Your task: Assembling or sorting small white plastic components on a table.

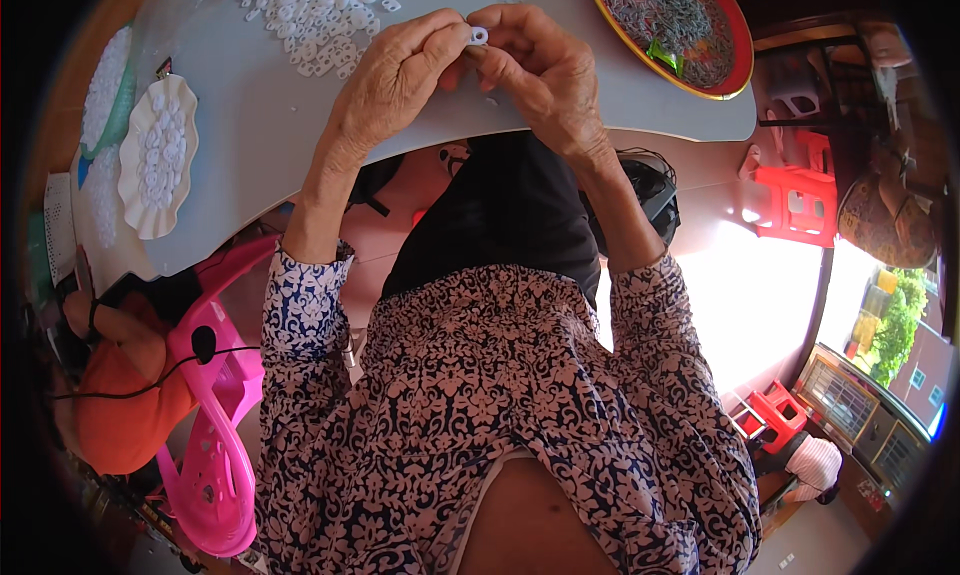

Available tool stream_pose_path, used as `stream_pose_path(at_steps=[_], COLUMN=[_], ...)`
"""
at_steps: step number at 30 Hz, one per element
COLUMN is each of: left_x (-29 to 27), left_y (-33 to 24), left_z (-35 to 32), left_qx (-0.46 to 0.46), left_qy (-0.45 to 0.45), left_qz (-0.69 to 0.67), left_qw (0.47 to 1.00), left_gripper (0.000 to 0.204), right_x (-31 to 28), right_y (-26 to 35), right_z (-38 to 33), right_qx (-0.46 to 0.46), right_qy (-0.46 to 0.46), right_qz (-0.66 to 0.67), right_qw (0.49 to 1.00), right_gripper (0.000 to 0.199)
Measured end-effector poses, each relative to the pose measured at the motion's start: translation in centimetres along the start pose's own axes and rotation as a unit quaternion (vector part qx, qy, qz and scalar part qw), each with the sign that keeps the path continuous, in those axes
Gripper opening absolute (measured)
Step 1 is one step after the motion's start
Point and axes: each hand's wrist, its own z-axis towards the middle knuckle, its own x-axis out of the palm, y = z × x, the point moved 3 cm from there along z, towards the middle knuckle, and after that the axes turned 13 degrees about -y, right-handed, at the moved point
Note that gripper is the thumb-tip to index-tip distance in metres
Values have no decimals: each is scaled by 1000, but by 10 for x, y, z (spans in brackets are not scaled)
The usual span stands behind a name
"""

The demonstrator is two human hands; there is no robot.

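Observation:
A small white plastic piece with a round hole (478,37) is pinched between the fingertips of both my hands, above the table's near edge. My left hand (395,83) is closed, its thumb and forefinger at the piece's left side. From the other side my right hand (548,80) grips it, thumb below and forefinger curled above. Whether a second small part is between the fingers cannot be seen. Just beyond my left hand lies a loose heap of similar white pieces (318,20). To the right stands a red dish with a yellow rim (738,37), full of small grey metal parts (665,13).
On the grey table (250,160), a cream wavy-edged dish (130,170) of white pieces stands left, beside a green basket (124,110). A green wrapper (665,57) lies in the red dish. Pink chair (215,445) and a person in orange (135,405) are lower left; red stools (800,205) right.

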Motion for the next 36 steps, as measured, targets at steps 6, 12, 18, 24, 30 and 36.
stream_pose_path(at_steps=[6, 12, 18, 24, 30, 36], left_x=[3, 4, 6, 5, 7, 7], left_y=[4, 6, 7, 5, 3, 2], left_z=[-6, -7, -11, -7, -9, -7], left_qx=[39, -33, 11, -13, -12, -5], left_qy=[-68, -56, -67, -52, -63, -57], left_qz=[-41, -68, -51, -61, -46, -44], left_qw=[996, 996, 996, 997, 997, 997], left_gripper=[29, 32, 34, 32, 30, 30], right_x=[4, 6, 6, 5, 0, -1], right_y=[4, 1, 2, 5, 7, 10], right_z=[-3, -3, -4, -2, -2, -3], right_qx=[-11, -27, -42, -26, -8, 11], right_qy=[4, 5, 8, 22, 19, 30], right_qz=[2, -4, -23, 19, 8, 8], right_qw=[1000, 1000, 999, 999, 1000, 999], right_gripper=[29, 28, 25, 25, 28, 29])
